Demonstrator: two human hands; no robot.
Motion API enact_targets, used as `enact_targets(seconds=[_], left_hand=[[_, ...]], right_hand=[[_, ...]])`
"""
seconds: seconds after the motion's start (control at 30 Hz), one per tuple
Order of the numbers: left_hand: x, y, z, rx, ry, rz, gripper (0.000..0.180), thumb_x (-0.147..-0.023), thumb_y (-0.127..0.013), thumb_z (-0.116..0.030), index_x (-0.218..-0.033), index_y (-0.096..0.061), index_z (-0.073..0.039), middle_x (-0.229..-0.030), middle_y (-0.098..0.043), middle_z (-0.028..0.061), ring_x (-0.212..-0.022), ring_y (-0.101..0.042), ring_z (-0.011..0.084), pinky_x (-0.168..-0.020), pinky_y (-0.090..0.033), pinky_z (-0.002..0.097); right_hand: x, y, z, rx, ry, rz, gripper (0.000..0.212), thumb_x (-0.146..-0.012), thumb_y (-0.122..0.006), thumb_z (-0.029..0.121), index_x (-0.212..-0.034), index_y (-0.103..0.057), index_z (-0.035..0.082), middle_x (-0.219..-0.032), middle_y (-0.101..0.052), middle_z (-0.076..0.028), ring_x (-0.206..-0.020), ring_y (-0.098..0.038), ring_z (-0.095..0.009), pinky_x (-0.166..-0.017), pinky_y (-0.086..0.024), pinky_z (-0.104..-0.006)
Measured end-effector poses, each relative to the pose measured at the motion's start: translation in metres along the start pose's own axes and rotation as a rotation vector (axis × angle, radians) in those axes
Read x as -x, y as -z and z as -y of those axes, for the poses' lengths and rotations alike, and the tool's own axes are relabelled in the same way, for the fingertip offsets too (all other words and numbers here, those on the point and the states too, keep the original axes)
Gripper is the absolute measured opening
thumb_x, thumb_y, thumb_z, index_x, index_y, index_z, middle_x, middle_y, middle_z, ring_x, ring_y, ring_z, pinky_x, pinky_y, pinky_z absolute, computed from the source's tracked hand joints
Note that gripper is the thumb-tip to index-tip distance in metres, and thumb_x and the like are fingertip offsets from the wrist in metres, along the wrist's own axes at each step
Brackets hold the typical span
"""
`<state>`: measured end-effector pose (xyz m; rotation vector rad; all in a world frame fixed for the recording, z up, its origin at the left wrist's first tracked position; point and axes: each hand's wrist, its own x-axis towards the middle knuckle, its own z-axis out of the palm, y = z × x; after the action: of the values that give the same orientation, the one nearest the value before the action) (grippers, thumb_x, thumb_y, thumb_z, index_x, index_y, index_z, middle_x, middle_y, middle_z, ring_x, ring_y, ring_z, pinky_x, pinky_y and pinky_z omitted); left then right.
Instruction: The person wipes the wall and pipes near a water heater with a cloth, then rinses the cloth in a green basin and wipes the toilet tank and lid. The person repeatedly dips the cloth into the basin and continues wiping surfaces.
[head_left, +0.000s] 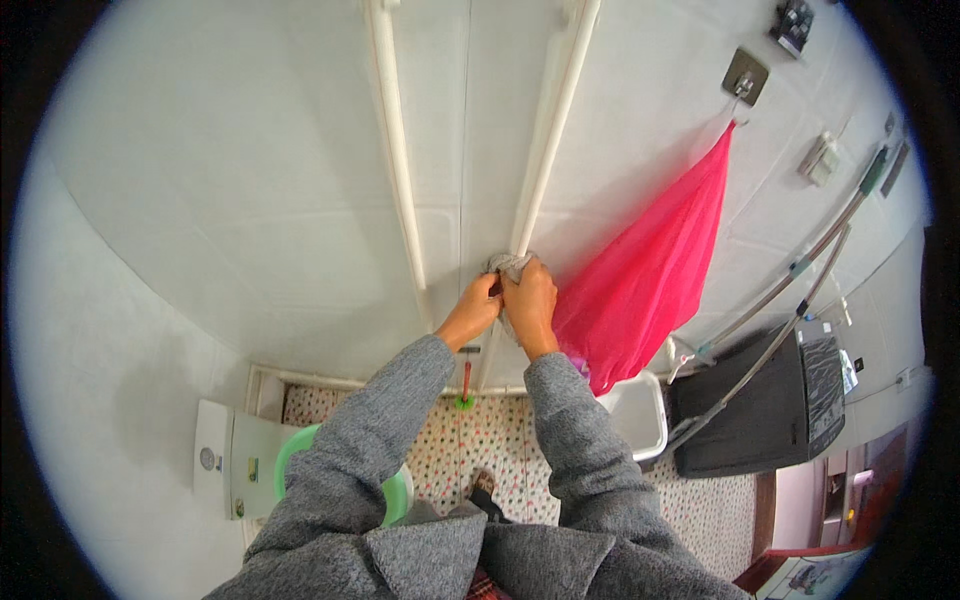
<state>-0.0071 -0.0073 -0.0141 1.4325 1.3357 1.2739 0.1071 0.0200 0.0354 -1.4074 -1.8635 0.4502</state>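
A grey, crumpled cloth (510, 264) is wrapped round the right-hand white pipe (553, 125), which runs down the wall. My left hand (474, 308) is closed, its fingertips pinching the cloth's left side. Beside it, my right hand (533, 302) grips the cloth from the right, its knuckles close against the pipe. Part of the cloth hangs below, between my hands. My fingers partly hide how it passes around the pipe. To the left, a second white pipe (397, 150) runs down the same wall, touched by neither hand.
A pink cloth bag (660, 270) hangs from a wall hook (745, 77), close to my right forearm. Lower right are a white bin (638, 415) and a dark, box-shaped appliance (750, 405). A green basin (397, 497) and a white toilet tank (213, 460) stand lower left.
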Motion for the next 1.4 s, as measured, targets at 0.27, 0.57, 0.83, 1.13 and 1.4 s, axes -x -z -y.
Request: enact_targets(seconds=[0.27,0.57,0.83,1.13,1.4], left_hand=[[-0.034,0.035,-0.187,-0.061,-0.312,-0.076,0.025,-0.088,-0.058,-0.006,-0.11,-0.058,0.006,-0.107,-0.065,0.0168,-0.097,-0.062,0.0225,-0.085,-0.05,0.0347],[-0.023,0.048,-0.319,-0.104,-0.75,-0.125,0.044,-0.092,-0.055,-0.004,-0.134,-0.045,0.005,-0.13,-0.041,0.0116,-0.11,-0.053,0.0194,-0.092,-0.048,0.0308],[-0.026,0.046,-0.39,-0.107,-1.042,-0.161,0.049,-0.091,-0.053,0.0,-0.138,-0.043,-0.002,-0.135,-0.037,0.011,-0.115,-0.05,0.0195,-0.092,-0.048,0.0309],[-0.081,0.042,-0.384,-0.883,-1.144,-0.57,0.073,-0.082,-0.068,-0.018,-0.142,-0.031,0.003,-0.139,-0.038,0.0217,-0.128,-0.039,0.0371,-0.105,-0.032,0.0458],[-0.101,0.045,-0.361,-0.991,-1.289,-0.682,0.074,-0.085,-0.064,-0.017,-0.144,-0.026,0.005,-0.145,-0.034,0.0257,-0.134,-0.036,0.0375,-0.109,-0.028,0.0498]], right_hand=[[-0.071,0.129,0.106,0.097,0.263,-0.187,0.033,-0.081,-0.068,0.029,-0.085,-0.059,-0.003,-0.089,-0.064,-0.024,-0.083,-0.062,-0.043,-0.072,-0.048,-0.0487],[-0.105,0.243,0.172,-0.074,0.535,-0.342,0.038,-0.089,-0.062,0.034,-0.094,-0.057,-0.003,-0.087,-0.064,-0.023,-0.081,-0.062,-0.042,-0.072,-0.048,-0.046],[-0.121,0.324,0.201,-1.047,0.54,0.047,0.03,-0.089,-0.065,0.012,-0.112,-0.047,0.002,-0.095,-0.06,-0.006,-0.087,-0.058,-0.013,-0.073,-0.049,-0.0274],[-0.234,0.379,0.294,-0.611,0.887,-0.798,0.036,-0.093,-0.055,0.015,-0.121,-0.048,-0.006,-0.111,-0.055,-0.024,-0.107,-0.051,-0.036,-0.096,-0.039,-0.0406],[-0.232,0.354,0.344,-0.157,0.71,-0.876,0.052,-0.085,-0.065,0.018,-0.124,-0.041,-0.008,-0.12,-0.047,-0.026,-0.11,-0.052,-0.043,-0.091,-0.044,-0.0477]])
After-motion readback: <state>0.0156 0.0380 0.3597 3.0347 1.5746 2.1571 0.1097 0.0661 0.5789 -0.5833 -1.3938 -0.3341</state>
